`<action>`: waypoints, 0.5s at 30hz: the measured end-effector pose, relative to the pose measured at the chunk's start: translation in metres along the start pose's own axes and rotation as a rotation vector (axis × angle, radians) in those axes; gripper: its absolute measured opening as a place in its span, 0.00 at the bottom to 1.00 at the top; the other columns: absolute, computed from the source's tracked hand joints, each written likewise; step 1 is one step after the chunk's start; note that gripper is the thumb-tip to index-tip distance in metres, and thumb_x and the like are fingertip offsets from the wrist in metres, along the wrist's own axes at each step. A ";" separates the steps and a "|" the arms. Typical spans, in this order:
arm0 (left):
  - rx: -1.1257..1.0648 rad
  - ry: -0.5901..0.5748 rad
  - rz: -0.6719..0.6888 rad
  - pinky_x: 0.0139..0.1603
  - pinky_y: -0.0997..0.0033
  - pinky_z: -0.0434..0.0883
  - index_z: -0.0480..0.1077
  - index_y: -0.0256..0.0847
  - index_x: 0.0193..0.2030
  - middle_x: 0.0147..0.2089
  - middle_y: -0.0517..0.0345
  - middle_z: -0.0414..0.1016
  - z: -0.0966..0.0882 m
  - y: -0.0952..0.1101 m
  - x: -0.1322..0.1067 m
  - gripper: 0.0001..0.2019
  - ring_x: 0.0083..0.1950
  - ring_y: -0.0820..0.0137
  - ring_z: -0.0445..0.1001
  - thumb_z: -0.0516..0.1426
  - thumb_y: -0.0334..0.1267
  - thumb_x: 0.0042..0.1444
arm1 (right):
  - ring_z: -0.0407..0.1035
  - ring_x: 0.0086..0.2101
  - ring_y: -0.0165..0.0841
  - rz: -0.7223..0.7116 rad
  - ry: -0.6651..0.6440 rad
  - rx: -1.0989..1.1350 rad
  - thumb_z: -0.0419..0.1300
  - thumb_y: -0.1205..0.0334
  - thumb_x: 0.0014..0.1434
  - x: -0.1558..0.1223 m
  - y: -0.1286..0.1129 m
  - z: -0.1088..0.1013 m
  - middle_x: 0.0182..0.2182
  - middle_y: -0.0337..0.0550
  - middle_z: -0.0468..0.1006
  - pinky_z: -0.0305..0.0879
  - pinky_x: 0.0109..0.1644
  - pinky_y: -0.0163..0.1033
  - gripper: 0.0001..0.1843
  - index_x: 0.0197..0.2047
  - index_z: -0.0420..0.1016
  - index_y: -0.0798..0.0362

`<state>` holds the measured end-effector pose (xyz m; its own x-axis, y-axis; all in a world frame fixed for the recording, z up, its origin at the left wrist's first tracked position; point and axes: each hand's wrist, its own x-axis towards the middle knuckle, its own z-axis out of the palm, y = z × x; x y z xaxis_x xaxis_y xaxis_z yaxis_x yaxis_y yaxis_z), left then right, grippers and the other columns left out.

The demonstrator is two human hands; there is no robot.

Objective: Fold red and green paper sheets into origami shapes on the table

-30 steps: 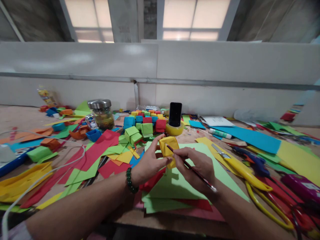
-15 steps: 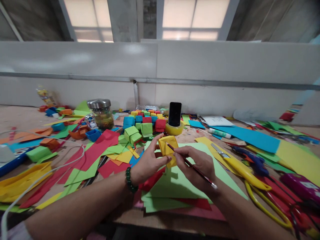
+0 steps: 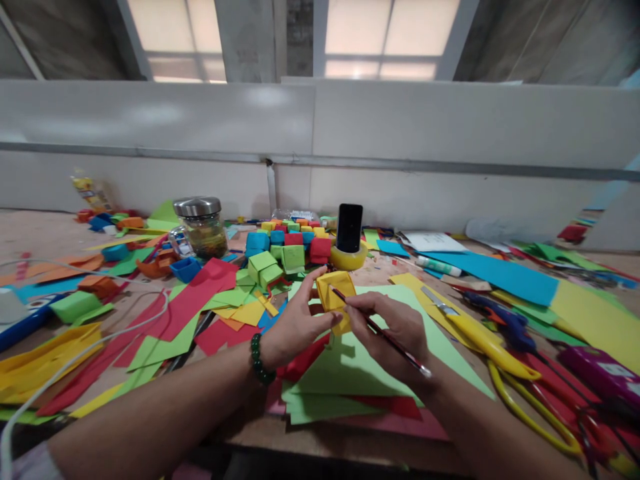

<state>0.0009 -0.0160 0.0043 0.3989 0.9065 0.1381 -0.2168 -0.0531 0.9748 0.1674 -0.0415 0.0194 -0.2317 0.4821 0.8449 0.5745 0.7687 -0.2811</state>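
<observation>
My left hand (image 3: 299, 325), with a green bead bracelet (image 3: 260, 359) at its wrist, is closed on a small yellow paper box (image 3: 336, 287) and holds it up tilted. My right hand (image 3: 395, 330) grips a dark red pencil (image 3: 383, 333), its tip against the face of the yellow box. Whether a mark shows there is too small to tell. Both hands are above a stack of light green paper sheets (image 3: 360, 370), with some red paper (image 3: 315, 357) beside and among them.
Folded paper cubes (image 3: 293, 259) are heaped ahead, near a phone (image 3: 349, 227) on a yellow tape roll (image 3: 349, 259). A lidded glass jar (image 3: 207, 233) stands left. On the right lie a yellow utility knife (image 3: 493, 345), yellow-handled scissors (image 3: 530, 413) and a blue glue gun (image 3: 505, 320).
The pencil tip has shifted slightly left across the face of the yellow box, my right hand moving with it. My left hand keeps nearly the same place.
</observation>
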 end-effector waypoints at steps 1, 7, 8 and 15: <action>-0.004 -0.007 0.002 0.54 0.59 0.72 0.50 0.45 0.67 0.60 0.46 0.68 0.000 0.000 0.000 0.40 0.55 0.60 0.73 0.65 0.35 0.50 | 0.74 0.26 0.28 -0.009 -0.013 0.009 0.59 0.71 0.58 0.000 0.000 0.000 0.27 0.36 0.79 0.70 0.32 0.32 0.07 0.37 0.72 0.50; 0.008 0.034 -0.025 0.52 0.58 0.73 0.51 0.45 0.67 0.59 0.45 0.67 0.000 0.000 0.001 0.40 0.52 0.60 0.74 0.65 0.34 0.49 | 0.73 0.25 0.27 0.014 0.038 -0.020 0.60 0.71 0.57 0.001 -0.004 -0.005 0.26 0.36 0.79 0.70 0.31 0.31 0.06 0.36 0.73 0.50; 0.009 0.039 -0.030 0.51 0.59 0.73 0.51 0.45 0.67 0.59 0.45 0.67 0.001 0.001 0.000 0.40 0.52 0.60 0.74 0.65 0.34 0.49 | 0.73 0.24 0.27 0.018 0.044 -0.026 0.60 0.70 0.56 0.001 -0.005 -0.006 0.26 0.36 0.79 0.69 0.31 0.31 0.06 0.36 0.73 0.50; -0.003 0.030 -0.021 0.50 0.60 0.73 0.50 0.44 0.67 0.59 0.45 0.67 0.001 0.002 0.000 0.40 0.50 0.61 0.75 0.64 0.34 0.49 | 0.73 0.23 0.27 -0.013 0.022 -0.002 0.60 0.71 0.55 0.001 -0.003 -0.005 0.25 0.36 0.78 0.69 0.29 0.31 0.06 0.35 0.73 0.51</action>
<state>0.0013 -0.0170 0.0065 0.3767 0.9195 0.1125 -0.2117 -0.0328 0.9768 0.1694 -0.0455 0.0228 -0.2222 0.4627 0.8582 0.5734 0.7739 -0.2688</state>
